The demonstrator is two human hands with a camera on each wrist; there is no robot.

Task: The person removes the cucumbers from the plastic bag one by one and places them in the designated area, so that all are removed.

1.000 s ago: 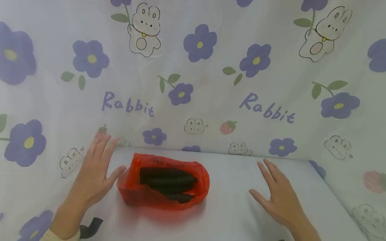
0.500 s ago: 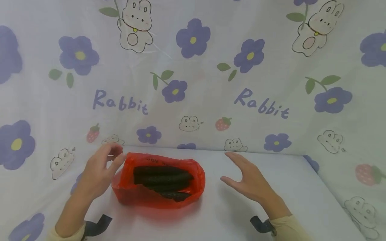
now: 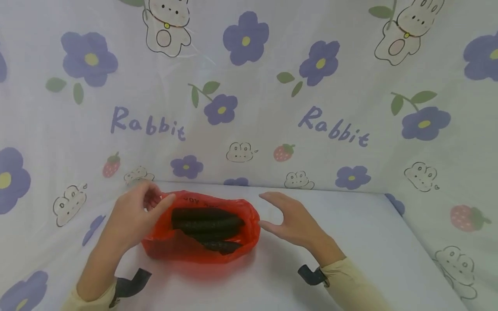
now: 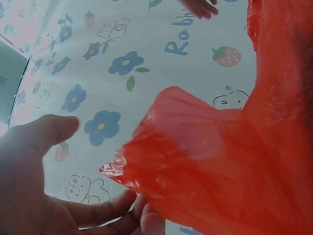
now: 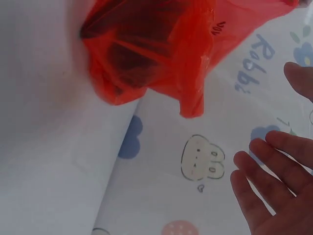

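Note:
A red plastic bag [image 3: 183, 250] stands on the white table with its mouth open. Several long dark green vegetables that look like cucumbers [image 3: 212, 224] lie inside it. My left hand [image 3: 130, 216] is at the bag's left end. In the left wrist view its bent fingers [image 4: 105, 210] reach the bag's edge, and the thumb [image 4: 54, 129] stands well apart from the plastic. My right hand [image 3: 297, 220] is beside the bag's right end, thumb and fingers spread. The right wrist view shows that hand's fingers [image 5: 274, 176] apart from the bag.
A white cloth [image 3: 268, 112] printed with purple flowers and rabbits hangs behind the table. The white tabletop [image 3: 350, 242] stretches to the right of the bag. Dark curved wrist mounts [image 3: 134, 283] show below both hands.
Both hands have come inward to the bag's two ends, the right one travelling left the farthest. The left fingers have bent more. The bag stays on the table, shifted slightly in view.

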